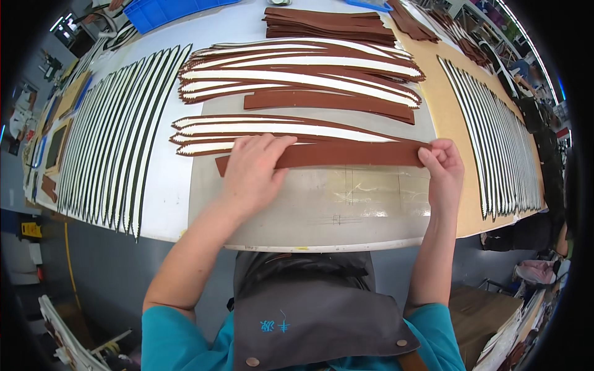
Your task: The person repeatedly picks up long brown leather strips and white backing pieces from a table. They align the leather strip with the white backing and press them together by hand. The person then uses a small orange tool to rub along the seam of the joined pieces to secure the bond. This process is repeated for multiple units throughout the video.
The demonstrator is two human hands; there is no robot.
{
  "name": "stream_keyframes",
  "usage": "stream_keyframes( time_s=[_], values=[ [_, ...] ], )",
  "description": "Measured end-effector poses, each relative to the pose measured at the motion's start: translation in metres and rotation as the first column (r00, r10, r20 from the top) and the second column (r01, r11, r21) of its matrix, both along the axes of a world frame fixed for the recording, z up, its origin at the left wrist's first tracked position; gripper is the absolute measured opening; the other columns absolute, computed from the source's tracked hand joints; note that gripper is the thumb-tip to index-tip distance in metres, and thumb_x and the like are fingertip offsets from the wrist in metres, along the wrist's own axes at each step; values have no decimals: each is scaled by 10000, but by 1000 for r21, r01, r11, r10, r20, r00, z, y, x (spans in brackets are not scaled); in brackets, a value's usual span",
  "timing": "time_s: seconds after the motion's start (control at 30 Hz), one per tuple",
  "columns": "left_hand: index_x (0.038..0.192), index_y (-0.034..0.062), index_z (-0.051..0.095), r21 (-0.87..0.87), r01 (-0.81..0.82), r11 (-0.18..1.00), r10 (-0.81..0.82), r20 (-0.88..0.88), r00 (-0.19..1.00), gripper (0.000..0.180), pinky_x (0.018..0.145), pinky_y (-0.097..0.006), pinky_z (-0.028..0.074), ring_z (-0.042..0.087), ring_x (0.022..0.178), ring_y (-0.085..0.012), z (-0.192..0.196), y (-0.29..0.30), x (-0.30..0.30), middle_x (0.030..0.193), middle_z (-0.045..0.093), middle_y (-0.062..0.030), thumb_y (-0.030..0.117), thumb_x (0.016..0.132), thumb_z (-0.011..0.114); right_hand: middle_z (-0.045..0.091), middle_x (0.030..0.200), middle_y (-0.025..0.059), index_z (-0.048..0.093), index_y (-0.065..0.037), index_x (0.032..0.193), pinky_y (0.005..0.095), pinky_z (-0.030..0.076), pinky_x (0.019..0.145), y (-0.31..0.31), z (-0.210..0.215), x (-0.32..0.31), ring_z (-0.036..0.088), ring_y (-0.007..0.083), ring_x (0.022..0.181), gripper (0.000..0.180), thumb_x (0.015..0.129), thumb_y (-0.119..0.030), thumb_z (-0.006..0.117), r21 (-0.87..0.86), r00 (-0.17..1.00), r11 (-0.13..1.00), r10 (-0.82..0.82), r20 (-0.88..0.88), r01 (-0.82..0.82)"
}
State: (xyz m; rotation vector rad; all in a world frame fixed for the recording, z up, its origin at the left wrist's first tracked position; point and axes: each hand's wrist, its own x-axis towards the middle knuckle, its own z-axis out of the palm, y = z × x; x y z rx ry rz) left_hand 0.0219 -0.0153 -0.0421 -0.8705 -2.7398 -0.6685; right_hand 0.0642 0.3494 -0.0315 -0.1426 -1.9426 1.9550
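Observation:
A plain brown strip (346, 154), looking like leather, lies across the grey work mat in front of me. My right hand (444, 170) pinches its right end between thumb and fingers. Near the left end, my left hand (253, 170) is bent over the strip, fingers on its far side and thumb toward its near edge; its palm is hidden. Just beyond lie several brown-edged white strips (309, 128) with jagged left ends, which the left fingertips meet or overlap. Further back, a short brown strip (328, 104) rests before a larger pile of brown-and-white strips (303, 75).
A stack of plain brown strips (325, 23) sits at the back. Rows of black-edged white strips lie left (124, 136) and right (495, 136). A blue bin (167, 13) stands back left. The table's front edge (303, 248) runs before my apron.

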Motion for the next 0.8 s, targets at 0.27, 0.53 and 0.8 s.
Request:
stream_keyframes(
  time_s=[0.27,0.53,0.8],
  values=[
    [1438,103,616,-118,31,993,-49,-155,987,572,1097,-434,424,604,1161,-314,22,17,-112,1193,669,-103,114,892,784,719,944,21,679,2,1252,276,562,809,24,-12,-108,665,106,830,359,964,-183,786,362,978,926,-164,127,109],
    [1041,23,804,579,410,705,-641,272,718,213,826,-366,563,706,904,-271,72,30,-26,1038,759,-99,191,909,803,743,1098,35,743,-25,1210,297,558,835,33,-12,-57,669,128,909,327,932,-184,811,543,980,839,-138,140,40],
    [827,37,654,937,251,-243,-965,-259,31,390,632,-386,437,580,674,-287,106,27,36,853,635,-134,336,1069,590,712,1200,30,776,-105,1117,440,407,1112,-5,-25,-36,608,285,1227,384,767,-193,907,884,999,467,-20,42,-28]
  ],
)
